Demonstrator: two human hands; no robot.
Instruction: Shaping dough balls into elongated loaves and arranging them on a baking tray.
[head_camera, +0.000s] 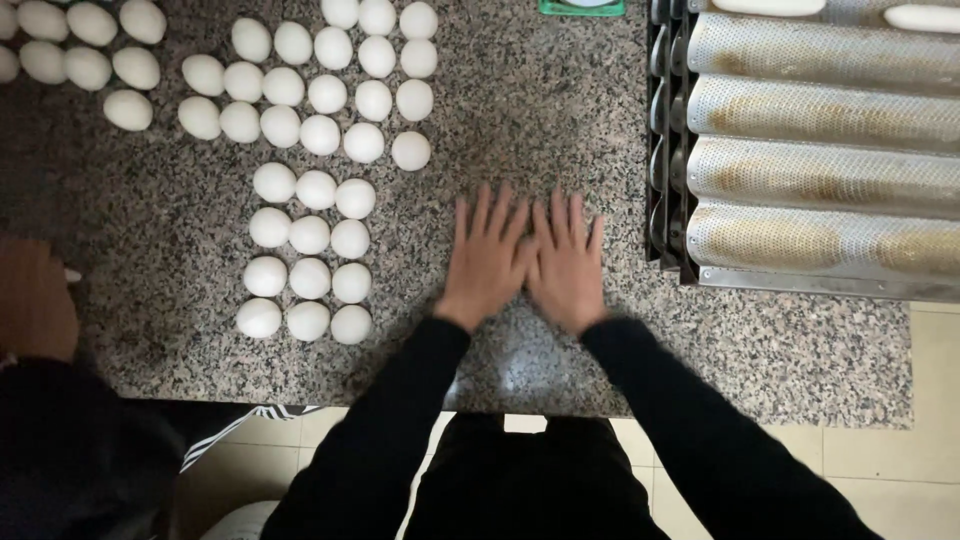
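My left hand (487, 258) and my right hand (567, 262) lie flat, palms down, side by side on the speckled granite counter (560, 120), fingers spread and thumbs touching. Whether anything lies under the palms is hidden. To the left of my left hand stands a block of white dough balls (308, 258) in neat rows, the nearest about a hand's width away. More dough balls (320, 85) fill the far part of the counter. Both arms wear black sleeves.
A perforated metal baguette tray (820, 150) with several troughs sits right of my hands; pale dough pieces (770, 6) lie in its far trough. Another person's hand (35, 300) and dark sleeve are at the left edge. A green object (582, 7) sits at the top.
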